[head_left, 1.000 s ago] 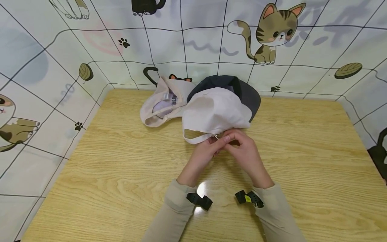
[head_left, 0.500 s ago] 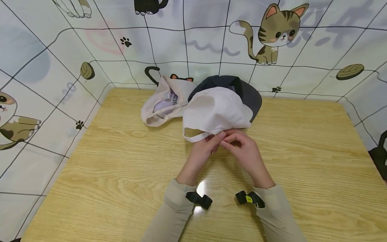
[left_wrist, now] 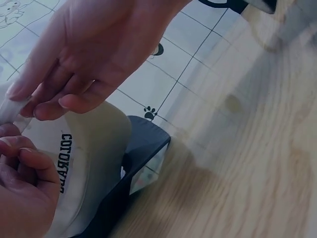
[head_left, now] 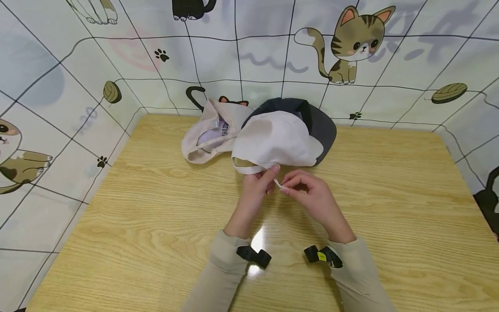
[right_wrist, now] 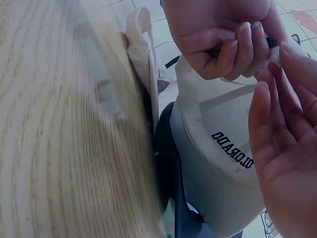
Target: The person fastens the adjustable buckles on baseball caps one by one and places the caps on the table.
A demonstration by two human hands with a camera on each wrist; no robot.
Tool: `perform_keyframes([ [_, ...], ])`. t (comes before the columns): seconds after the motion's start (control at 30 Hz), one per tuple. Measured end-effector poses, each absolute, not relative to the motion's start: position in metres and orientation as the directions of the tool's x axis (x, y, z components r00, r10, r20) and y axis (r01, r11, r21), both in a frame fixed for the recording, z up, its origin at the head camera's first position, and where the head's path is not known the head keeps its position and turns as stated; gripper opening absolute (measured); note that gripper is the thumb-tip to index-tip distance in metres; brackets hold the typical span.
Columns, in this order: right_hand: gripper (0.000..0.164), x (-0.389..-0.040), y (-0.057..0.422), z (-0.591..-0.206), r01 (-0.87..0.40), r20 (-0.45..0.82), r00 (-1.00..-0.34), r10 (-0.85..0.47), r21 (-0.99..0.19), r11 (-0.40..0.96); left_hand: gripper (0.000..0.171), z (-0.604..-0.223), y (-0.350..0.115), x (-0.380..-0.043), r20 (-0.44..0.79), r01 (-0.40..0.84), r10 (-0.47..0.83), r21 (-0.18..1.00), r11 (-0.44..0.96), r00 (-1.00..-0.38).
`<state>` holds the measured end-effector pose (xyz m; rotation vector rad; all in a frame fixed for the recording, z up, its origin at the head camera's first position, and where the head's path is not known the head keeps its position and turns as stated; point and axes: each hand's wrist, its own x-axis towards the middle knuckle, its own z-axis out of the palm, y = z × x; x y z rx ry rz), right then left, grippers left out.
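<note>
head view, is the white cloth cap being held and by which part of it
Yes: the white cloth cap is held by its narrow white back strap. The left hand pinches the strap, and the right hand pinches its loose end.

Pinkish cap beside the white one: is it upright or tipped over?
Tipped over: the head view looks into the pinkish cap, showing a tag inside.
</note>
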<state>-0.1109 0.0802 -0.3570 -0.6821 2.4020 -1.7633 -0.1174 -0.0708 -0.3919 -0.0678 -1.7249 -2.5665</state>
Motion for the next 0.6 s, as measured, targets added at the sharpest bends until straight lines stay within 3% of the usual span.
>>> perform_keyframes([
  [0.33, 0.007, -0.112, 0.089, -0.352, -0.281, 0.138, -0.856, -0.498, -0.933, 0.225, 0.015, -0.394, -0.069, -0.118, 0.097, 0.097, -0.02, 0.913, -0.397, -0.995],
  [0.6, 0.007, -0.117, 0.097, -0.358, -0.226, 0.064, -0.836, -0.545, -0.945, 0.236, 0.012, -0.393, -0.064, -0.116, 0.041, 0.037, 0.006, 0.938, -0.346, -0.999],
])
